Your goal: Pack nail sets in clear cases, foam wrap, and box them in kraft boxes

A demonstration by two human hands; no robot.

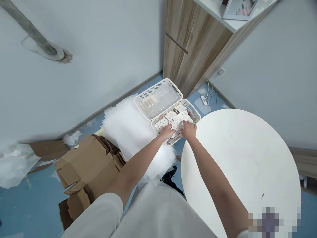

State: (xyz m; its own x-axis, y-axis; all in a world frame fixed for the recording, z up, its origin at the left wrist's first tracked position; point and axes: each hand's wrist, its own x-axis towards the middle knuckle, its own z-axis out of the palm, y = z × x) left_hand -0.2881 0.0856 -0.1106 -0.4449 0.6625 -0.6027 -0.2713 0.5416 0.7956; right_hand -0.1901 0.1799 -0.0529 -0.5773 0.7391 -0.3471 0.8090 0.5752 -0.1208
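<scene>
My left hand (167, 133) reaches over the near edge of a white plastic basket (197, 114), its thumb on top of the printed white paper slips (178, 121) inside. Beside it, my right hand (188, 130) is curled over the right part of the same slips. Both hands seem to grip the slips between them, though the fingertips are partly hidden. More printed slips lie jumbled in this basket. Directly behind it stands a second white basket (164, 94), with a few small flat items on its bottom.
A round white table (242, 158) is at the right. White foam sheets (128, 122) lie under and beside the baskets, with flattened cardboard boxes (86, 158) to the left. A wood-grain cabinet (193, 43) stands behind; a power strip (203, 100) with cables lies on the floor.
</scene>
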